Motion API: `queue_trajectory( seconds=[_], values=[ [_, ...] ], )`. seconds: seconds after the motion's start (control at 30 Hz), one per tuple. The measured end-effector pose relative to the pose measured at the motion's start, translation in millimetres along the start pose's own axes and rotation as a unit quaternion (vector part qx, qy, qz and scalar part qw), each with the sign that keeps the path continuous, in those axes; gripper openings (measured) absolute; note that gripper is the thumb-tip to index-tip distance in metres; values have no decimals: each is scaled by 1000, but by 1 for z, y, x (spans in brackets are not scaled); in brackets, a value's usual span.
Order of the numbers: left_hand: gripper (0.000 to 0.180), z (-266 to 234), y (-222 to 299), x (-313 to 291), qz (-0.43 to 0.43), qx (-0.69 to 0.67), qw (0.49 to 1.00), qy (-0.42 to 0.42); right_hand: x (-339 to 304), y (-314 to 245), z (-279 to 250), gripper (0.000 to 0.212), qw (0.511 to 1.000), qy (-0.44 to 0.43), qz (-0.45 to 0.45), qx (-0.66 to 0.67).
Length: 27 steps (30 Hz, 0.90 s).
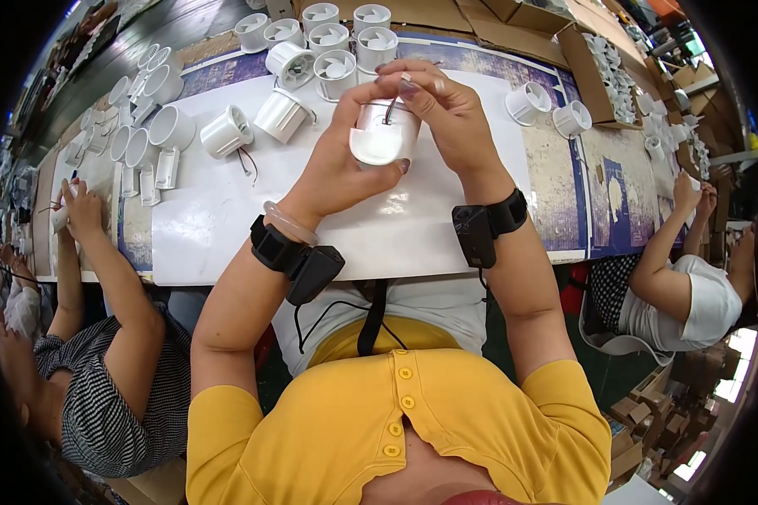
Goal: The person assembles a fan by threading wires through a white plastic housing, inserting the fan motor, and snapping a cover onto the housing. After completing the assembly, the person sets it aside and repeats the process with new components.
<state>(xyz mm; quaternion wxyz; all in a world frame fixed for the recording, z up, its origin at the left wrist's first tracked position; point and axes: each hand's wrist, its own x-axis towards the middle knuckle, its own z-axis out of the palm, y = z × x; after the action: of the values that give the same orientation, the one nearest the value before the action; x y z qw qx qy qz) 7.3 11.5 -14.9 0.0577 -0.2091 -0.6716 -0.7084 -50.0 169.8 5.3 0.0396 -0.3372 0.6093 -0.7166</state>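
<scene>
Above the white work sheet (227,236), a white cylindrical fan housing (377,145) is between my two hands, with a short dark wire (389,113) coming out of it. My left hand (333,172) wraps round its left side, the thumb along the near edge. From the right, my right hand (455,118) closes its thumb and fingers on the far rim, close to the wire. Its fingertips partly overlap those of the left hand, so what exactly they pinch there is hidden. Just to the left lie two similar white housings (281,115) (226,133), on their sides, with loose wires.
Several white fan units (336,74) with blades stand beyond my hands. White cups (173,128) and small rectangular covers (168,168) lie at left. Two fan units (528,103) sit at right, near a cardboard box (594,80) of small white parts. Co-workers (114,370) (682,295) sit on both sides.
</scene>
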Motion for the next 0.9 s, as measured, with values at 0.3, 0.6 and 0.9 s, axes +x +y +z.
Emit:
queue_trajectory(
  seconds=[0.3,0.6,0.9],
  values=[
    [112,3,-2,-3,38,99,994,16,-4,8,20,38,997,-5,56,46],
    [116,9,-5,-5,38,161,985,46,-6,9,19,31,987,7,139,78],
    [113,11,-7,-5,51,199,977,57,-9,8,23,31,987,31,147,63]
  ],
)
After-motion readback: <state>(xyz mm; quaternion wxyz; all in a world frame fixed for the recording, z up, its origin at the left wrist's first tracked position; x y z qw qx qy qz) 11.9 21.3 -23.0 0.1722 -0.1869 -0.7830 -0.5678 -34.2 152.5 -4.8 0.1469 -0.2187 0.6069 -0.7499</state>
